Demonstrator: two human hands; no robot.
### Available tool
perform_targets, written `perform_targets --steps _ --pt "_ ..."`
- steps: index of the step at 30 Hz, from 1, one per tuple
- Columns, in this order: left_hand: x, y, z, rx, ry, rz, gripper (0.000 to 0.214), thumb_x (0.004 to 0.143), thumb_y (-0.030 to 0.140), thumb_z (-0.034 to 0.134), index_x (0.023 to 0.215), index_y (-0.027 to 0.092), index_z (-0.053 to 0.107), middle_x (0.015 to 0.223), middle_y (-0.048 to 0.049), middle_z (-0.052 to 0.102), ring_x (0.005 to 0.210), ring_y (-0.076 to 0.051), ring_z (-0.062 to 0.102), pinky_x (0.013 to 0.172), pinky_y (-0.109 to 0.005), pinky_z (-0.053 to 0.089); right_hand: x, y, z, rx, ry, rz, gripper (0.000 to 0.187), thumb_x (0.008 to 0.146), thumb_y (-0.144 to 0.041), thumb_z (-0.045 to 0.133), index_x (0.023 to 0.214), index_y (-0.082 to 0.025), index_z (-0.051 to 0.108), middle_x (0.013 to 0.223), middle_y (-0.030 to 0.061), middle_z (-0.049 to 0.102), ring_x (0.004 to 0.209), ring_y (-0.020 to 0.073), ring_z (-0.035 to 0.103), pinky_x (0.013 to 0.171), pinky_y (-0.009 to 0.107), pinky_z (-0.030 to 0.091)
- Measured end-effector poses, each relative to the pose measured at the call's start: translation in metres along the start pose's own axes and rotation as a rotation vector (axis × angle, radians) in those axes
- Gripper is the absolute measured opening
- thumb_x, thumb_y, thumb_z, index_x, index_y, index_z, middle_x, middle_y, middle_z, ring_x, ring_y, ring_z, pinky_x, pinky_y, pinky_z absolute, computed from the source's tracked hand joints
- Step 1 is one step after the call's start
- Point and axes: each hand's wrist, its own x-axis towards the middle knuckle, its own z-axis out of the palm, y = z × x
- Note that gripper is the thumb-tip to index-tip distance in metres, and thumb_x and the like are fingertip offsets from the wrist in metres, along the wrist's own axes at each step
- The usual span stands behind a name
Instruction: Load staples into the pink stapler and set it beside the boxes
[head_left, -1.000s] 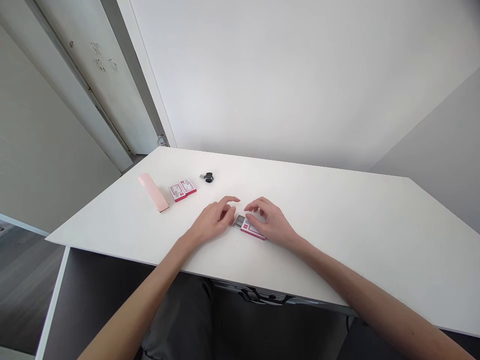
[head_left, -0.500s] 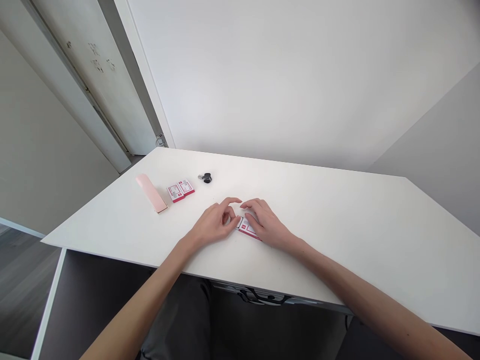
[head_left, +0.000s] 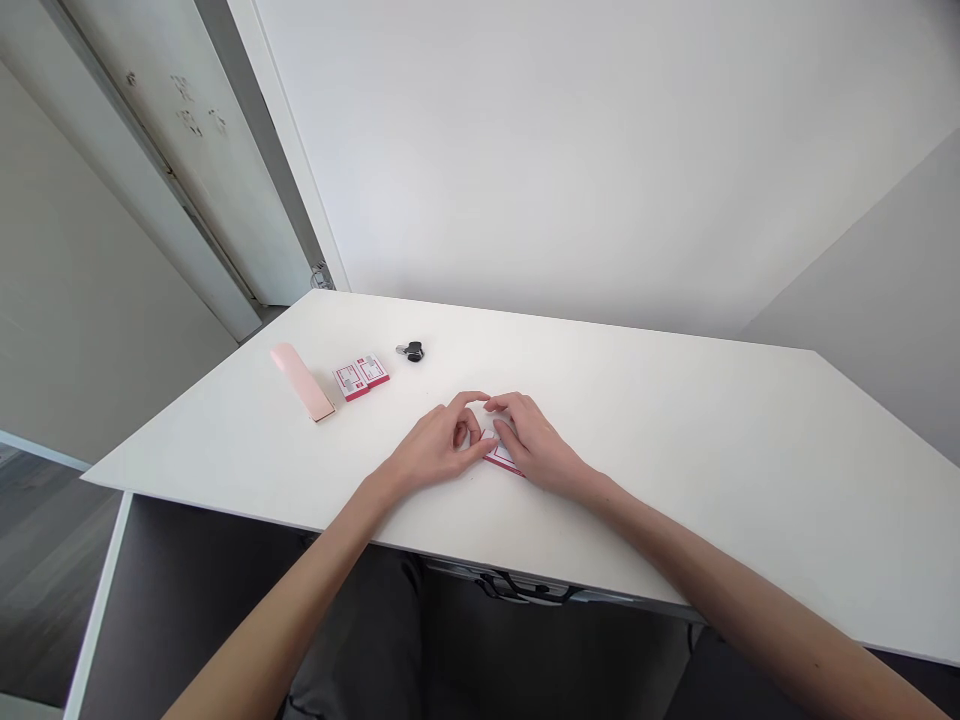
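Both hands meet over a small red-and-white box lying on the white desk. My right hand is closed round its right part, with the thumb across the printed top. At the box's left end, my left hand presses its thumb on the edge; its index finger reaches over the far side and its other fingers are curled. The fingers hide much of the box and its far side.
To the left lie two similar red-and-white boxes, side by side. A pink oblong case is beyond them, and a small black-and-silver object sits behind. A wall borders the desk's far edge.
My left hand has shifted slightly right, its thumb moving further over the box's left end. The dark line seen there before is now covered. My right hand stays on the box.
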Motion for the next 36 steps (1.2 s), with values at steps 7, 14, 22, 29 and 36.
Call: perform_targets --steps 7,14,22,29,36 --pt "-0.003 -0.007 -0.006 0.064 0.053 0.098 0.055 0.091 0.053 0.073 0.139 0.029 0.059 0.121 -0.0059 0.068 0.111 -0.025 0.063 0.099 -0.042 0.052 0.001 0.002 -0.003 -0.018 -0.016 -0.021 0.025 0.107 -0.020 0.039 0.126 -0.028 0.052 0.134 0.0104 0.062 0.129 0.0276 0.055 0.107 0.049 0.049" --pt "0.000 -0.019 -0.010 0.145 0.012 0.171 0.043 0.086 0.057 0.080 0.121 0.033 0.076 0.134 -0.0056 0.067 0.131 -0.031 0.056 0.116 -0.051 0.044 0.001 0.005 -0.015 0.033 -0.092 -0.044 0.023 0.110 -0.029 0.040 0.130 -0.028 0.050 0.134 0.0103 0.061 0.124 0.0258 0.060 0.102 0.046 0.053" --pt "0.002 -0.021 -0.009 0.044 0.112 0.111 0.036 0.086 0.059 0.080 0.107 0.030 0.076 0.122 -0.0044 0.073 0.123 -0.029 0.061 0.108 -0.050 0.050 0.002 0.013 -0.021 0.083 -0.130 -0.073 0.035 0.102 -0.045 0.064 0.132 -0.028 0.057 0.131 0.0091 0.066 0.118 0.0265 0.064 0.096 0.045 0.057" --pt "0.003 -0.029 -0.007 0.098 0.164 0.124 0.035 0.087 0.057 0.078 0.107 0.029 0.074 0.119 -0.0036 0.073 0.119 -0.027 0.062 0.105 -0.047 0.051 0.006 0.019 -0.028 -0.031 -0.129 -0.139 0.031 0.098 -0.038 0.070 0.129 -0.031 0.067 0.127 0.0068 0.070 0.123 0.0283 0.062 0.102 0.049 0.056" --pt "0.001 -0.027 -0.005 0.142 0.196 0.090 0.035 0.087 0.053 0.080 0.108 0.027 0.071 0.118 -0.0033 0.073 0.118 -0.028 0.062 0.103 -0.046 0.051 0.007 0.025 -0.032 -0.063 -0.119 -0.132 0.032 0.098 -0.036 0.070 0.129 -0.031 0.068 0.128 0.0071 0.070 0.123 0.0289 0.062 0.101 0.049 0.057"
